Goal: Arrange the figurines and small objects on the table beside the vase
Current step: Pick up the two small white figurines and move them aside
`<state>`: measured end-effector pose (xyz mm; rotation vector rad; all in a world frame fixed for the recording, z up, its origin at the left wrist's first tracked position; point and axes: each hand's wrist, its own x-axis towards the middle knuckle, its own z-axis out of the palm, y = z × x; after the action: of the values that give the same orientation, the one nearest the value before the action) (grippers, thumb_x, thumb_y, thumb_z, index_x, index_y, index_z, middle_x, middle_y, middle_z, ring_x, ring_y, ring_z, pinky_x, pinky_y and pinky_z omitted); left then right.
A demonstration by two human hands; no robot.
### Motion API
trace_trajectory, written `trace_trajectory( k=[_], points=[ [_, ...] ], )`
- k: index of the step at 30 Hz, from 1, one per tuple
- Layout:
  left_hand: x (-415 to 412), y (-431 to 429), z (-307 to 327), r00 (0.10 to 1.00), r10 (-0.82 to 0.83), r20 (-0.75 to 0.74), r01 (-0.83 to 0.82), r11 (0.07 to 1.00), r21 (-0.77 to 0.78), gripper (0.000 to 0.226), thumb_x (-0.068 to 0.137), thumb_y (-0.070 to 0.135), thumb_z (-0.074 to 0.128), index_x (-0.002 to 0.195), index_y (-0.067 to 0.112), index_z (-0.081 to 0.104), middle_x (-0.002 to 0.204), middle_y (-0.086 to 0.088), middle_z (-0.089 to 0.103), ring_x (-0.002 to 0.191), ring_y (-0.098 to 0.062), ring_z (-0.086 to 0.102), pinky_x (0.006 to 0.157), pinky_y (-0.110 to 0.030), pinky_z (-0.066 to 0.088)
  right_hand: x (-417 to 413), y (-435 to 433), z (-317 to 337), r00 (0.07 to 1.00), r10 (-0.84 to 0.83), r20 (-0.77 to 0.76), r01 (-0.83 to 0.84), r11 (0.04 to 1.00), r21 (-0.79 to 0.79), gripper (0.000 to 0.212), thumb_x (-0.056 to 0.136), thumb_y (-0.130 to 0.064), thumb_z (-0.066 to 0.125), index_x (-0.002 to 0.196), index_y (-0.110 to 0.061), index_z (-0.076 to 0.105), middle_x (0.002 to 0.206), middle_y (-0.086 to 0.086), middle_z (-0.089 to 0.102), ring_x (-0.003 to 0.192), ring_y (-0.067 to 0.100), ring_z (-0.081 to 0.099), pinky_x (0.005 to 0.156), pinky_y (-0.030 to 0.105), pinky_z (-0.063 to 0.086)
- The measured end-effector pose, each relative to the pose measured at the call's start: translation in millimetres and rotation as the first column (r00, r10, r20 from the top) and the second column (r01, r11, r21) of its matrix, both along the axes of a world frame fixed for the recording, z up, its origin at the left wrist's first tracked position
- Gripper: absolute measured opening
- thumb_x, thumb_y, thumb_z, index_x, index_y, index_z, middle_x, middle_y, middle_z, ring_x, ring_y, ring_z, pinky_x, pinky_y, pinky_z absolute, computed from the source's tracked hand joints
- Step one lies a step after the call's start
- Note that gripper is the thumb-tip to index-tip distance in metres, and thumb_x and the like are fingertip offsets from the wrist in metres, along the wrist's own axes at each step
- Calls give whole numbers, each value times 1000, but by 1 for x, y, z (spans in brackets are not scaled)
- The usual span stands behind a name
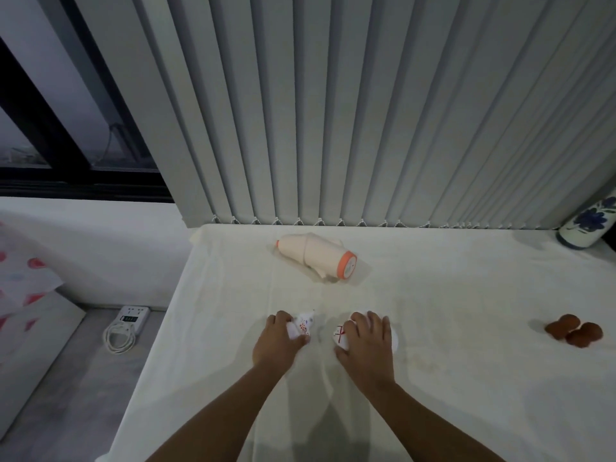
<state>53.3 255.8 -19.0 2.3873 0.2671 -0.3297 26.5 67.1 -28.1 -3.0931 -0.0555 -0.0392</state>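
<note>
Left hand (278, 338) clamped on small figurine (302, 325) | right hand (366, 341) cupping round figurine (341, 335), likely to carry | vase (588, 225) far right, well apart.

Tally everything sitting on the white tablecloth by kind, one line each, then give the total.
White figurines with red markings, one in the left hand, one under the right hand: 2
Cream and orange figurine lying on its side: 1
Brown round objects, clustered: 3
Blue-flowered vase: 1
Total: 7
</note>
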Motion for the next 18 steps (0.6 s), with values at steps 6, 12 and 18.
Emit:
trace_trajectory(
  k=[6, 12, 18],
  points=[
    [-11, -7, -7, 975, -220, 28, 218, 974, 59, 32, 79, 43, 64, 89, 23, 41, 100, 0, 61, 90, -21, 61, 76, -39, 53, 2, -5, 1, 1000, 19, 10, -19, 1000, -14, 44, 56, -29, 83, 95, -20, 64, 107, 8, 66, 107, 36, 58, 97, 57, 46],
    [-12, 1, -8, 977, -212, 32, 213, 977, -20, 31, 76, 46, 61, 93, 25, 45, 95, 6, 56, 92, -20, 61, 77, -38, 51, 6, -17, 8, 999, 37, 1, -37, 999, 5, 45, 63, -33, 82, 102, -21, 63, 107, 6, 68, 108, 37, 61, 93, 55, 50],
    [-14, -2, -7, 987, -161, 26, 160, 987, 22, 38, 87, 47, 56, 104, 17, 43, 108, -4, 57, 97, -29, 60, 72, -35, 43, 1, -31, 9, 996, 77, 40, -79, 996, 50, 39, 72, -32, 74, 107, -22, 60, 112, 1, 67, 112, 35, 61, 94, 55, 48]
  ],
)
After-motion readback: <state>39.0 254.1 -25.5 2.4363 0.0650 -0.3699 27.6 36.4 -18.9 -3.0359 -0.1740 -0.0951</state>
